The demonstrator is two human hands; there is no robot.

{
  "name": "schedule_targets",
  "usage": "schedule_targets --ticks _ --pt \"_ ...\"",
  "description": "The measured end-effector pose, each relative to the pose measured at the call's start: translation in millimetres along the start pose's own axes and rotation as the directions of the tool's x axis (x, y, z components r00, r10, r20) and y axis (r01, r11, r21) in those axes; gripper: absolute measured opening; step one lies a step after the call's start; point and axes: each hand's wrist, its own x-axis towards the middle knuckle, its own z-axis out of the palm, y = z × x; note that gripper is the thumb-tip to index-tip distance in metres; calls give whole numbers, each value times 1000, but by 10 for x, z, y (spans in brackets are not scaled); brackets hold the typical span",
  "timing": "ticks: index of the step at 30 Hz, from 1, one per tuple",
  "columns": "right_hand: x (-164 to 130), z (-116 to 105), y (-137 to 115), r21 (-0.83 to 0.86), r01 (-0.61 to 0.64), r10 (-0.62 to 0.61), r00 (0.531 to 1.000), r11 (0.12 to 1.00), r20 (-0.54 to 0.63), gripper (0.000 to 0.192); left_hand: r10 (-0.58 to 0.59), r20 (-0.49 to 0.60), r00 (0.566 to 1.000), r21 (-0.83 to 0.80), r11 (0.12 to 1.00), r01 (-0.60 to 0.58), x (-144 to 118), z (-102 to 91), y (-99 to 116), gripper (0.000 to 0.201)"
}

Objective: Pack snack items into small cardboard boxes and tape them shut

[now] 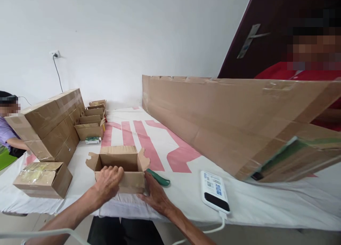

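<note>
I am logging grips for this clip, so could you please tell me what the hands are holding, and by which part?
Both hands hold the small open cardboard box: the left hand over its near wall's top edge, the right hand at its near right corner.

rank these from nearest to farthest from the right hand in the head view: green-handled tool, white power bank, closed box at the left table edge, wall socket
1. green-handled tool, just beyond the right hand, beside the open box it touches.
2. white power bank, off to the right near the table edge.
3. closed box, far left, past the left hand.
4. wall socket, high on the back wall.
</note>
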Motion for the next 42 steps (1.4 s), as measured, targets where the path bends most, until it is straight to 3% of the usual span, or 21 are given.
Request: schedule_targets --ticks 3,9,16,19,25,30,34,36,38,40,42 --pt "-25 30 86 15 -11 9 996 1000 94 99 -107 -104 989 36 993 111 108 88 -411 34" --pt "-107 102 214 -53 -26 32 992 998 118 92 -295 -195 935 69 947 313 307 257 -1243 28" --pt "-134 109 210 -138 -15 34 990 990 135 85 -478 -308 822 54 854 517 528 508 -1862 30" --pt "-130 99 201 -150 -25 49 987 988 153 84 -507 -324 799 49 834 549 619 562 -2016 32" --pt "-108 82 172 -157 -17 45 983 987 176 83 -491 -340 802 51 842 537 711 618 -2195 32" --pt "-98 49 124 -173 -37 70 980 984 188 80 -495 -345 797 42 840 540 706 652 -2193 31" --pt "-26 -8 57 -124 20 1 986 992 164 60 -499 -347 794 -6 848 530 646 633 -2128 42" --pt "100 -107 -113 -22 36 -33 993 999 117 45 -500 -347 794 -40 853 520 597 604 -2101 54" --pt "300 -302 -478 146 -4 -5 998 989 61 40 -504 -350 789 -73 855 514 546 569 -2078 62" --pt "536 -600 -1048 353 -101 82 994 930 70 46 -508 -354 785 -99 855 509 496 535 -2054 65" --pt "746 -947 -1721 553 -140 83 988 821 128 48 -507 -354 786 -115 857 502 445 505 -2021 69"
